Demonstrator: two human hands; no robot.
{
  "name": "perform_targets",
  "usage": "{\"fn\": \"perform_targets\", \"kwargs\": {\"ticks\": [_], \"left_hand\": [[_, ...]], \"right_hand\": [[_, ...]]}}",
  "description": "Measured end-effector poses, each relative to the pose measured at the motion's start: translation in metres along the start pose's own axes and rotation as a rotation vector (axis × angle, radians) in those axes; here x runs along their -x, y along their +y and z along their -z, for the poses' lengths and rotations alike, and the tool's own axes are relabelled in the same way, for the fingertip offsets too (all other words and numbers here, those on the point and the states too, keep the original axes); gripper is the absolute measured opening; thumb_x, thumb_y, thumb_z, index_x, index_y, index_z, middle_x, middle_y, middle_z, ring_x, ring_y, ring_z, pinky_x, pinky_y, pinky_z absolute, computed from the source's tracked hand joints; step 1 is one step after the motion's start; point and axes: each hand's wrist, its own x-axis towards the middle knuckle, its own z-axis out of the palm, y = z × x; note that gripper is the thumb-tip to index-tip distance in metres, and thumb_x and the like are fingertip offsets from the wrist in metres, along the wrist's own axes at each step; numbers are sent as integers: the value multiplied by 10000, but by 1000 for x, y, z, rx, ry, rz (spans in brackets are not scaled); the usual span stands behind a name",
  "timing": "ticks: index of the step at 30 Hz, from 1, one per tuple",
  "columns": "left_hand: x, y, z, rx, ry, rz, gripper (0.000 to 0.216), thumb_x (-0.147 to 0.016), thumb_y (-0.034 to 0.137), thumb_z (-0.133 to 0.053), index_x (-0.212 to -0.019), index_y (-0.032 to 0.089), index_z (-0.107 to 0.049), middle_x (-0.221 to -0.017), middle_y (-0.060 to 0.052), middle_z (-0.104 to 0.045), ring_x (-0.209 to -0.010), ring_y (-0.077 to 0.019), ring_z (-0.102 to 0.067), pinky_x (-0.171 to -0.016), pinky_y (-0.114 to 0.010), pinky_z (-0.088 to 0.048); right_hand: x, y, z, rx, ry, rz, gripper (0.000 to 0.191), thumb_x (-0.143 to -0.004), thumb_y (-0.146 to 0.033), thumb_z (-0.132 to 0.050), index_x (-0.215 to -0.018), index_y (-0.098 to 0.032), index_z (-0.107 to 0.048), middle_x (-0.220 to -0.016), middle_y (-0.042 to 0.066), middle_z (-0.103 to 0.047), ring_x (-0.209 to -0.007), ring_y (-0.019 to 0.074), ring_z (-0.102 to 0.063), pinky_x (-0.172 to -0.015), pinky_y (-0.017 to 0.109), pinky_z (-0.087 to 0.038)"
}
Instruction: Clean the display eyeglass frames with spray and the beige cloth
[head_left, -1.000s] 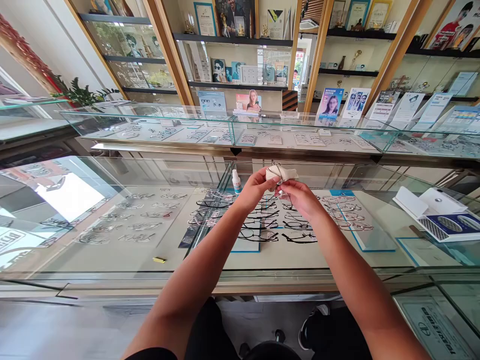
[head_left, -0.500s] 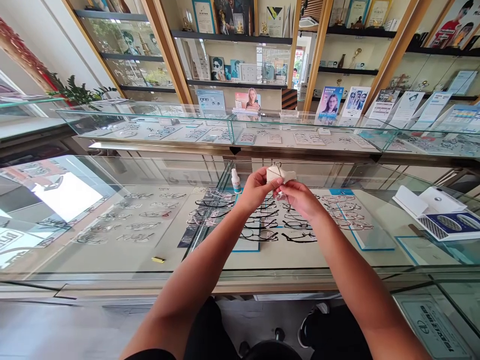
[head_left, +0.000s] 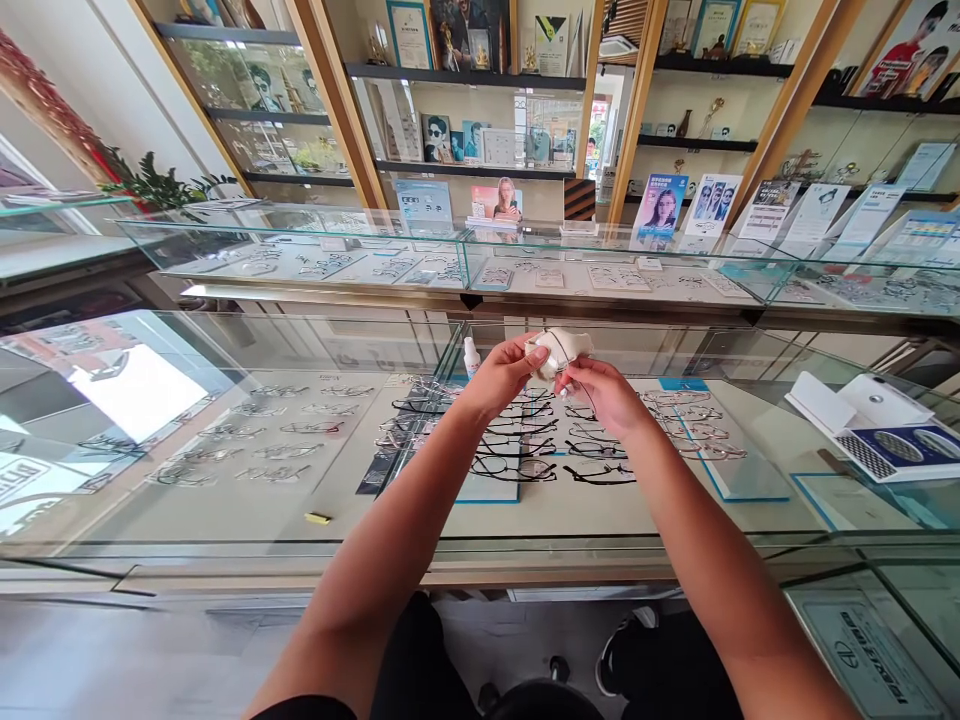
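Note:
My left hand (head_left: 508, 372) is closed on a crumpled off-white cloth (head_left: 576, 343), its thumb pressing the cloth from the near side. Against the cloth is a pair of thin dark-rimmed eyeglasses (head_left: 556, 342), partly covered by cloth and fingers. My right hand (head_left: 607, 392) pinches the eyeglasses at their lower right, and a thin temple runs down beside its fingers. Both hands are held close together above the glass counter. Just left of my left hand stands a small white spray bottle (head_left: 471, 356), its lower part hidden by the hand.
Rows of eyeglass frames (head_left: 517, 470) lie inside the glass display counter (head_left: 247, 545) below my hands. An opened white and blue box (head_left: 892, 450) sits at the right. A small yellow piece (head_left: 318, 518) is at the front left. Another glass showcase (head_left: 360, 240) runs behind.
The cloth and eyeglasses have turned in my hands, and the cloth is bunched more to the left. My left hand has shifted slightly left, covering more of the spray bottle.

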Motion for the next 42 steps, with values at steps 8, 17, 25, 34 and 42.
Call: {"fn": "perform_targets", "kwargs": {"ticks": [8,17,25,34,42], "left_hand": [[-3,-15,3,73,146,26,531,-719,525,-1084,-1035,193,-817,-878,-15,-763,-755,-131,-660,-748,-281,-538],[2,-21,-12,88,25,101,526,-762,544,-1068,-1032,155,-840,-868,-51,-796,-807,-145,-708,-812,-280,-563],[4,-23,-14,8,-24,98,575,-823,643,-999,-1097,161,-846,-908,-58,-790,-833,-158,-678,-862,-312,-547],[9,-30,-31,-23,-23,74,526,-862,646,-960,-999,156,-828,-894,-42,-750,-833,-152,-614,-835,-296,-480],[13,-34,-44,52,109,99,515,-810,579,-1017,-933,166,-735,-879,-22,-747,-812,-138,-619,-827,-294,-472]], "right_hand": [[-4,2,7,17,209,229,452,-815,-710,-882,-794,-282,-739,-974,60,-778,-1073,295,-722,-985,457,-561],[-11,9,15,-90,301,254,488,-709,-748,-983,-803,-307,-796,-1170,60,-809,-1363,337,-688,-1087,463,-573],[-11,14,11,-270,253,199,408,-699,-630,-1046,-810,-295,-840,-1163,41,-849,-1253,277,-745,-930,363,-607],[-9,11,4,-350,236,227,404,-747,-589,-1038,-848,-281,-797,-1094,41,-838,-1154,245,-752,-905,344,-629],[-8,9,-2,-350,234,239,428,-731,-606,-1049,-848,-278,-799,-957,9,-763,-927,176,-705,-841,313,-620]]}}
